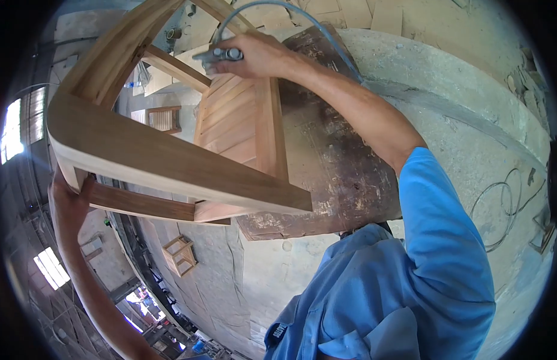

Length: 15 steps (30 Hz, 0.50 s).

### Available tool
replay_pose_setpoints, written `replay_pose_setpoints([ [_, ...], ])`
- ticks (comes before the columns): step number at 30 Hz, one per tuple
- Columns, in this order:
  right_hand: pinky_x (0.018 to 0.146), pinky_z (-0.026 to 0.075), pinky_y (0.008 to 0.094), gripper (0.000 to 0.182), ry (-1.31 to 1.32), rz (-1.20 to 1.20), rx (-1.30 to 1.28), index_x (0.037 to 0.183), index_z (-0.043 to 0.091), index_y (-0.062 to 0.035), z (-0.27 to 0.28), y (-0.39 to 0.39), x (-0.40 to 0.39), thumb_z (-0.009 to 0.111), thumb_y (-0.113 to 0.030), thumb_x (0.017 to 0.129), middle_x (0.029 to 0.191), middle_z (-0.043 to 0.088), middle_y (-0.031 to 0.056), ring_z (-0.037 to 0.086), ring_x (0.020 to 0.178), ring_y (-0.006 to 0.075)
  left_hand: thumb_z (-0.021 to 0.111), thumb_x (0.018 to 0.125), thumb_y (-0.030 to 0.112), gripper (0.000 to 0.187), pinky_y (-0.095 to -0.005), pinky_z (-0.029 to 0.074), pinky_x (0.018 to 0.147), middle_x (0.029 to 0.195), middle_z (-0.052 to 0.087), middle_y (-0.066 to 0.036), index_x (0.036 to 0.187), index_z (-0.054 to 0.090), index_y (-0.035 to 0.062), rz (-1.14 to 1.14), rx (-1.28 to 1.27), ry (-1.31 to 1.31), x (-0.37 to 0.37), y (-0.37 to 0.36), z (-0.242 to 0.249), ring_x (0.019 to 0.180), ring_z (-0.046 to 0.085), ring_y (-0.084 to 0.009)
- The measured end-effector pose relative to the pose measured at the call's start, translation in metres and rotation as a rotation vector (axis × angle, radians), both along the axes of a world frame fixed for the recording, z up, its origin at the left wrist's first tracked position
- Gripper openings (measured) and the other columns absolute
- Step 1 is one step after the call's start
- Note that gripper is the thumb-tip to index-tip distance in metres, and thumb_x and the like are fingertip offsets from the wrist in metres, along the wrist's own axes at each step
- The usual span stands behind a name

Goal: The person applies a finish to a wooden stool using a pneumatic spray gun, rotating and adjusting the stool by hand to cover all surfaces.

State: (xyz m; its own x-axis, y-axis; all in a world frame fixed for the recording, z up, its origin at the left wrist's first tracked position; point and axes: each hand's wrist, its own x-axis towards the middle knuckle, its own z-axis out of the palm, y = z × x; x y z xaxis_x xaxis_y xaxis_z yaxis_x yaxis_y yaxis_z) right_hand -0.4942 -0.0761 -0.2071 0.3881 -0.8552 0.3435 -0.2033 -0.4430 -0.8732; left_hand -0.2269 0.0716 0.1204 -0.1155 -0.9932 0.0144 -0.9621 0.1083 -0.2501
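Observation:
A wooden armchair point(170, 153) with a slatted part point(230, 117) stands tilted in front of me, its broad armrest nearest the camera. Below the front corner of that armrest, my left hand point(71, 198) is wrapped round the wooden post. On the far side of the chair, my right hand point(254, 55) is closed round a grey metal spray gun point(217, 55) with small round knobs, close above the slats. A grey-blue hose point(296, 12) loops up from around the gun and runs down behind my right forearm. Part of the chair's far side is hidden behind the armrest.
Under the chair lies a worn brown board point(344, 174). A low concrete ledge point(446, 78) curves along the right, with a coiled cable point(500, 204) on the floor beyond. Other small wooden furniture frames point(179, 256) stand farther back on the floor.

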Motion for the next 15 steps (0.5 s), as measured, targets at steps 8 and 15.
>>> replay_pose_setpoints([
  [8,0.073,0.054,0.0363,0.046,-0.014,-0.2,-0.024,0.12,0.072,-0.0142,-0.05,0.043,-0.083,0.074,-0.046,0.087,0.093,0.075,0.0132,0.071,0.081,0.025,0.069,0.081,0.007,0.053,-0.0385,0.054,0.088,0.109,0.07,-0.017,0.132,0.055,0.0004,0.0,-0.001,0.064,0.085,-0.077,0.025,0.097,0.069,-0.0266],
  [15,0.072,0.055,0.0427,0.049,0.028,-0.291,0.17,0.119,0.071,-0.0111,-0.124,0.101,-0.103,0.073,-0.049,0.088,0.083,0.074,0.0137,0.073,0.079,0.0319,0.066,0.081,0.012,0.05,-0.0348,0.055,0.078,0.105,0.07,-0.013,0.13,0.059,0.0046,0.02,-0.03,0.059,0.133,-0.153,0.034,0.092,0.067,-0.0198],
])
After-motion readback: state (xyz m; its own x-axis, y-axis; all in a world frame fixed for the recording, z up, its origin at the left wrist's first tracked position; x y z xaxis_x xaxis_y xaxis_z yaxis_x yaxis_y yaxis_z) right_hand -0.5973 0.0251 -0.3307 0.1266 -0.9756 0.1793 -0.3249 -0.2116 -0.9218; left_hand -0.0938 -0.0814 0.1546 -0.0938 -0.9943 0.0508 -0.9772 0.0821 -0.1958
